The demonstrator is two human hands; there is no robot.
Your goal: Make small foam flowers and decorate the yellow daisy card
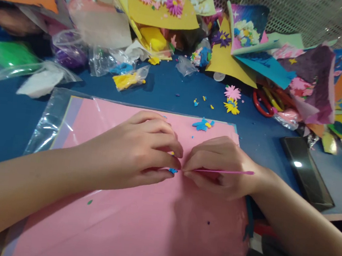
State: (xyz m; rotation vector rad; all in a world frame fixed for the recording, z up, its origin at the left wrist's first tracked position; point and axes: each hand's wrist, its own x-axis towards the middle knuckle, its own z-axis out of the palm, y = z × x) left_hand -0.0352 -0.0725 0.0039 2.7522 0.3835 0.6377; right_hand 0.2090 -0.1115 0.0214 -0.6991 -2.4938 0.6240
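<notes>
My right hand (pixel 220 168) pinches a thin pink stick (pixel 227 172) with a small rounded end, its tip pointing left. Opposite it, my left hand (pixel 148 154) has its fingers curled around a small blue clay piece (pixel 173 170), mostly hidden by the fingers; a bit of yellow shows there too. The stick's tip reaches close to this piece; contact cannot be made out. Both hands are over a pink sheet (pixel 136 226) in a clear plastic sleeve. A blue clay flower (pixel 202 124) with a yellow spot lies on the sheet beyond my right hand.
Pink (pixel 232 92) and yellow clay flowers (pixel 231 106) lie beyond the sheet. Bagged clay, including yellow (pixel 126 81) and green (pixel 12 54), sits at the back left. Red-handled scissors (pixel 261 103) and a dark phone-like slab (pixel 305 170) are at right. Flower-decorated cards (pixel 163 15) line the back.
</notes>
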